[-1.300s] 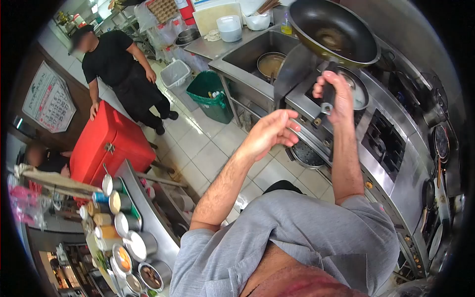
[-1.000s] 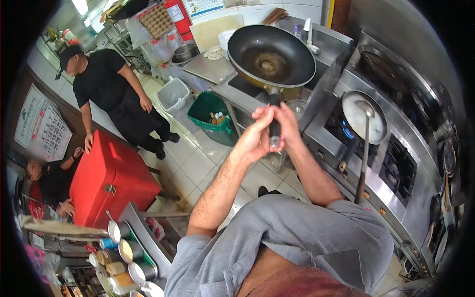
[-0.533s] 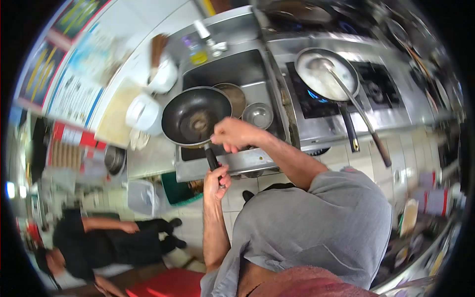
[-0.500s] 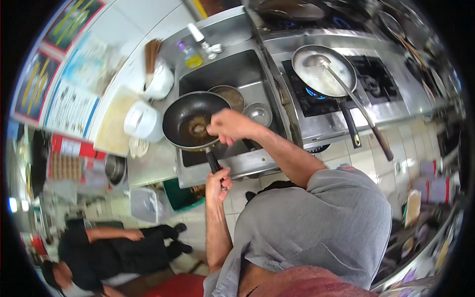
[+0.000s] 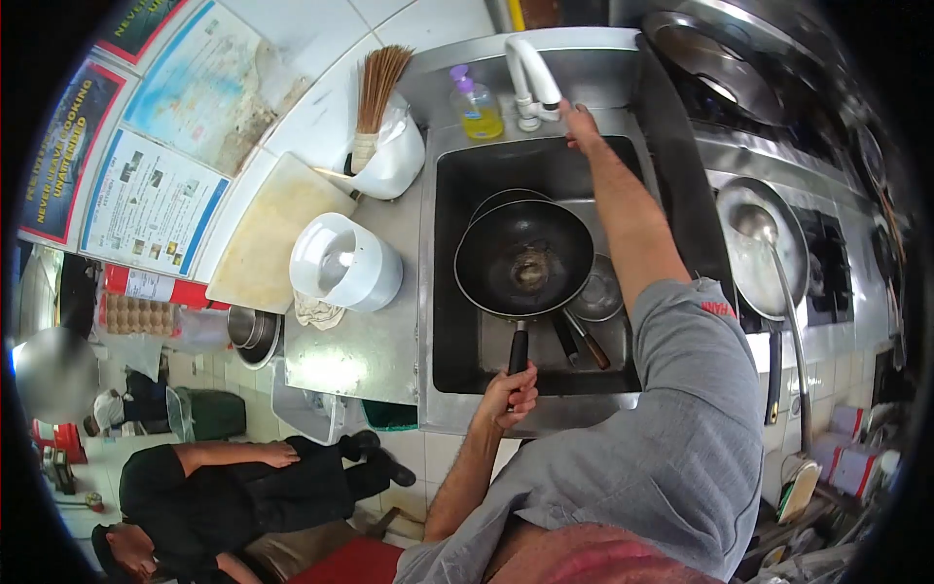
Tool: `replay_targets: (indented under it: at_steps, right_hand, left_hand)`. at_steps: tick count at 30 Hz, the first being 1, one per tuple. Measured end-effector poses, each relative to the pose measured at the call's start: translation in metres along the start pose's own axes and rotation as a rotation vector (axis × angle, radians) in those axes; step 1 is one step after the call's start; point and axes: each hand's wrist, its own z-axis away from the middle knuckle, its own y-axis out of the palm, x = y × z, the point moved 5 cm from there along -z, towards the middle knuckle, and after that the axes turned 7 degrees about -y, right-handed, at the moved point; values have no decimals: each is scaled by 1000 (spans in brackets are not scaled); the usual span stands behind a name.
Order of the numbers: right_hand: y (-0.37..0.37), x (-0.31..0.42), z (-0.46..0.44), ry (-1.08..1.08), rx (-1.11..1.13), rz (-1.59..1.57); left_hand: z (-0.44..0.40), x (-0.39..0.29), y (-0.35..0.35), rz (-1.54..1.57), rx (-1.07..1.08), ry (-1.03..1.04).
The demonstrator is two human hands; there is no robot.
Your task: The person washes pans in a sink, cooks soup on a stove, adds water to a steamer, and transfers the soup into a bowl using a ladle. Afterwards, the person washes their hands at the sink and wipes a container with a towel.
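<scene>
My left hand (image 5: pixel 510 395) is closed round the black handle of a dark frying pan (image 5: pixel 486 258). The pan is over the sink (image 5: pixel 452 360), with a brownish patch in the middle of its base. My right hand (image 5: pixel 582 128) is stretched to the back of the sink, its fingers by the spout end of the white faucet (image 5: pixel 531 73). Contact with the faucet is hard to make out, and no water stream shows. Under and beside the pan lie a metal bowl (image 5: pixel 598 292) and a utensil with a wooden handle (image 5: pixel 592 348).
Left of the sink stand a soap bottle (image 5: pixel 479 109), a white bucket (image 5: pixel 384 268) and a brush (image 5: pixel 379 88) in a white container. A pan of whitish liquid with a ladle (image 5: pixel 759 229) sits on the right stove. A person in black (image 5: pixel 195 496) is at lower left.
My right hand has moved from above the frying pan to the faucet. The pan, still in my left hand, is now farther over the sink. My view has shifted left.
</scene>
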Motion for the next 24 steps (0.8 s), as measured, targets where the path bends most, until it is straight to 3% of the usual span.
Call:
replay_targets:
  at_steps: [2, 4, 8, 14, 15, 16, 17, 18, 19, 21, 22, 23, 24]
  right_hand:
    - [28, -27, -34, 141, 460, -421]
    - [35, -38, -58, 15, 459, -280]
    - [30, -22, -45, -187, 290, -385]
    - [30, -32, -45, -436, 270, -286]
    - [25, -31, -22, -357, 216, -472]
    - [23, -71, -28, -140, 138, -465]
    - [22, -77, 11, -53, 243, -627]
    - [18, -64, 67, 83, 90, -435]
    - [20, -61, 103, 96, 195, -200]
    - [46, -16, 172, -150, 166, -226]
    - [72, 24, 194, -528, 218, -150]
    - [98, 84, 234, -584, 374, -170]
    - [132, 123, 259, -772, 544, -142]
  left_hand:
    - [-9, -5, 1, -1, -23, -13]
    - [-20, -10, 4, 15, -45, -5]
    - [-32, -29, 8, -38, -89, 30]
    - [-60, -35, 12, -22, 155, -21]
    - [-60, -37, 14, -23, 156, 2]
    - [-64, -35, 16, -16, 145, -3]
    - [-65, -35, 17, -13, 137, -5]
    - [-65, -34, 17, -11, 147, 8]
    - [-67, -32, 11, -35, 102, -1]
    - [-64, -31, 2, -61, 60, -7]
    - [-61, -30, -1, -67, 56, 8]
    - [-59, -28, -4, -73, 51, 20]
    - [-58, -22, -6, -70, 56, 16]
